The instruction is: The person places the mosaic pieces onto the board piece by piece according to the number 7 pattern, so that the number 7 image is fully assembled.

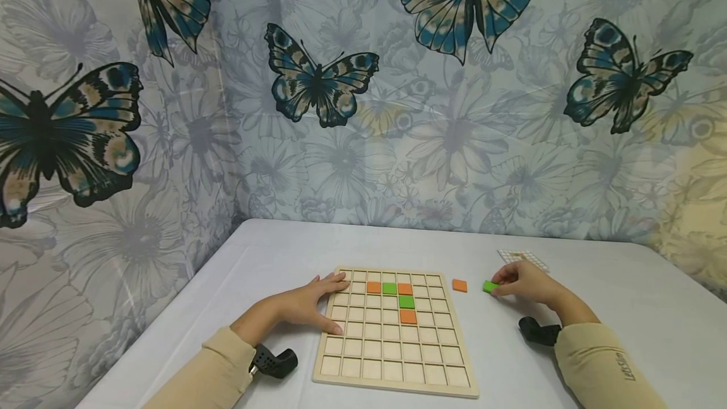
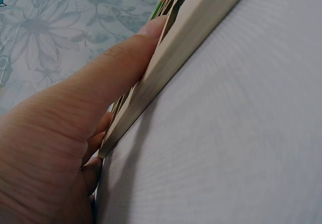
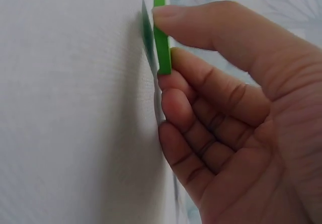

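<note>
A wooden grid board (image 1: 392, 333) lies on the table. Its upper rows hold orange tiles (image 1: 373, 287) and green tiles (image 1: 406, 302), set in a line that turns downward. My left hand (image 1: 303, 305) rests along the board's left edge, fingers spread; in the left wrist view the thumb (image 2: 115, 65) lies on the rim. To the right of the board, my right hand (image 1: 525, 283) pinches a green tile (image 3: 162, 38) between thumb and fingers, close over the white cloth. Between board and right hand sits a loose orange tile (image 1: 459, 285).
Behind the right hand lies a small card (image 1: 514, 256) printed with a grid, partly covered by that hand. White cloth (image 1: 636, 295) covers the table, and a butterfly-patterned curtain (image 1: 454, 163) hangs behind it. Each wrist carries a black camera mount (image 1: 538, 331).
</note>
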`<action>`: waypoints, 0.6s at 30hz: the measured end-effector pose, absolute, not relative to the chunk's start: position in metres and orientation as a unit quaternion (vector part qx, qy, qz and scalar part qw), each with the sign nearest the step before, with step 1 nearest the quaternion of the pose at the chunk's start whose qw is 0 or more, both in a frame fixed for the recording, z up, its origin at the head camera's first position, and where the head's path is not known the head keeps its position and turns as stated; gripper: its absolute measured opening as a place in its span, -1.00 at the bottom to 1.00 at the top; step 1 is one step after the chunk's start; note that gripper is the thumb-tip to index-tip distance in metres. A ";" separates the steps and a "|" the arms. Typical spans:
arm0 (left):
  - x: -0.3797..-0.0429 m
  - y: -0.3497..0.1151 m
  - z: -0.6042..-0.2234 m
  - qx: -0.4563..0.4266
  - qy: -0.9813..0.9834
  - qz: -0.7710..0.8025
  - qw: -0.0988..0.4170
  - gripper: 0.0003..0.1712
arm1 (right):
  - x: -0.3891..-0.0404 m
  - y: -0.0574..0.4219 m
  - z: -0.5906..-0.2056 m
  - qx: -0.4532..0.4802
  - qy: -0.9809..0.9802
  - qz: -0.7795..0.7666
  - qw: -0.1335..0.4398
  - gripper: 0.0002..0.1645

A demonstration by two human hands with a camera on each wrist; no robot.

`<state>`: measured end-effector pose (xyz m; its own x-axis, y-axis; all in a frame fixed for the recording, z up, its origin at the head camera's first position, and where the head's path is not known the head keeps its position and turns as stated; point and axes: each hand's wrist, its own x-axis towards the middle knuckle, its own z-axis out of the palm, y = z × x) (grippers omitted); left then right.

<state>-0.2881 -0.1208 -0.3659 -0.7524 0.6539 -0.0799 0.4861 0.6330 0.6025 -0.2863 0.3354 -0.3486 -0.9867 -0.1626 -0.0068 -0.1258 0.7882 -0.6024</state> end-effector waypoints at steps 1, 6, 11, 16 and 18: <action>-0.288 -0.121 -0.366 0.320 0.891 0.285 0.147 0.06 | -0.286 0.335 -0.348 -0.078 0.945 -0.316 0.030 -0.63; -0.289 -0.121 -0.366 0.320 0.891 0.285 0.148 0.07 | -0.287 0.331 -0.345 -0.093 0.946 -0.310 0.026 -0.65; -0.289 -0.122 -0.366 0.318 0.891 0.287 0.148 0.07 | -0.287 0.324 -0.340 -0.110 0.946 -0.303 0.023 -0.65; -0.289 -0.123 -0.367 0.317 0.891 0.288 0.149 0.07 | -0.285 0.314 -0.337 -0.126 0.944 -0.305 0.028 -0.66; -0.289 -0.122 -0.367 0.316 0.892 0.288 0.149 0.07 | -0.284 0.310 -0.336 -0.135 0.942 -0.307 0.030 -0.67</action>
<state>-0.2887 -0.1223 -0.3671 -0.7561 0.6489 -0.0851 0.4770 0.6355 0.6072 -0.2843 0.3098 -0.3358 -0.9619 -0.2721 0.0270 -0.2358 0.7755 -0.5857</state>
